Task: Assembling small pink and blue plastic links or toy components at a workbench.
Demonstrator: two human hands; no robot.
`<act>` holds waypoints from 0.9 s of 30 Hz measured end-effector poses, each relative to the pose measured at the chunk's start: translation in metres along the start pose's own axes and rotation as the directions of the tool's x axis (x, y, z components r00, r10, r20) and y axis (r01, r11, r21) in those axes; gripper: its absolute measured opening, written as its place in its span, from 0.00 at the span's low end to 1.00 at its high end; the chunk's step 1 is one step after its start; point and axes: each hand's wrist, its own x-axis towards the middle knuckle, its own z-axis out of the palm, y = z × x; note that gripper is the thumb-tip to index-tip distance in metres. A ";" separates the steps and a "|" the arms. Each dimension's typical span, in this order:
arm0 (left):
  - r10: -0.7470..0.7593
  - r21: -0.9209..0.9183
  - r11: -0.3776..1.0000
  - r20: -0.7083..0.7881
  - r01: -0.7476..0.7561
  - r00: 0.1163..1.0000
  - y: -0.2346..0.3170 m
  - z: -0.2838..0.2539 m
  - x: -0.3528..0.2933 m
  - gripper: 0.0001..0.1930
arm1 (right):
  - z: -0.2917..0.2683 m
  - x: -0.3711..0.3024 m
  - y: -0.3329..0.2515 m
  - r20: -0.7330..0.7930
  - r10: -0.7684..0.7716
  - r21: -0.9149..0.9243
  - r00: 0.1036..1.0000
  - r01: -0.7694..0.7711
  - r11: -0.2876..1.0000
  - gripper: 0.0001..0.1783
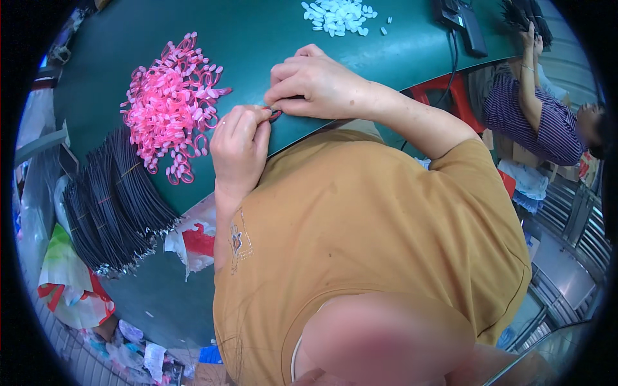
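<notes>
Close together at the table's near edge, my left hand (239, 149) and my right hand (315, 83) are both closed in a pinch. Between their fingertips is a small dark red loop (275, 116), mostly covered by the fingers. To the left of my hands lies a heap of pink cord loops (168, 103), each with a small pale pink piece on it. Beyond my right hand, a scatter of small whitish-clear plastic pieces (338, 16) rests on the green table (257, 38).
Bundles of black cords (116, 202) with metallic ends hang over the table edge at the left. A black device (460, 26) with a cable sits at the far right, near a red stool (454, 96). Another person in a striped top (531, 116) handles black strands at the right.
</notes>
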 end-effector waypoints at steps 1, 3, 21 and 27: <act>0.000 0.001 1.000 -0.001 0.000 1.000 0.001 0.000 0.000 0.09 | 0.000 0.001 0.000 0.017 -0.003 -0.023 1.000 0.004 1.000 0.06; -0.002 0.004 1.000 -0.003 0.002 1.000 0.001 -0.001 0.000 0.09 | -0.001 0.002 0.000 0.036 -0.010 -0.044 0.999 0.011 0.999 0.07; -0.001 0.010 1.000 -0.003 0.001 1.000 0.002 -0.001 0.000 0.09 | 0.000 0.005 -0.003 0.070 -0.040 -0.093 0.997 0.046 0.995 0.07; -0.006 -0.028 1.000 -0.005 0.005 1.000 0.001 0.000 0.000 0.09 | 0.007 -0.001 0.005 -0.020 0.032 0.072 0.999 -0.031 0.997 0.07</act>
